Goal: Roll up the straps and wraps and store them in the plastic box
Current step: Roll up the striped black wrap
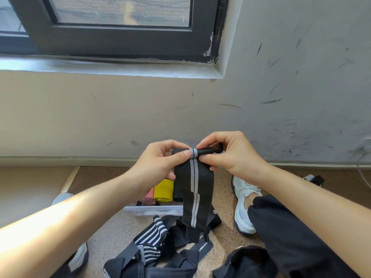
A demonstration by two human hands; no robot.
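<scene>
Black with two grey stripes down its middle, the wrap (193, 189) is held up at chest height in front of a scuffed pale wall (100, 109). Its top end is rolled into a small tight roll, and both hands grip that roll. The left hand (160, 159) pinches the left side of it between thumb and curled fingers. The right hand (226, 151) pinches the right side in the same way, thumb in front and fingers curled over the top. The two thumbs sit just beside each other on either side of the grey stripes. The rest of the wrap hangs straight down, and its lower end reaches the pile of straps (160, 247) on the floor (112, 223).

The pile is a loose tangle of black straps and black wraps with white stripes, lying unrolled on the speckled brown floor just in front of the plastic box (152, 210). The box is clear and stands on the floor behind the hanging wrap, which partly hides it. Inside it are a yellow band (163, 190), a pink band (149, 196) to its left and a dark roll (177, 194) to its right.

A white shoe (244, 205) and a black trouser leg (291, 237) are to the right of the box. A dark-framed window (120, 17) is set in the wall above.
</scene>
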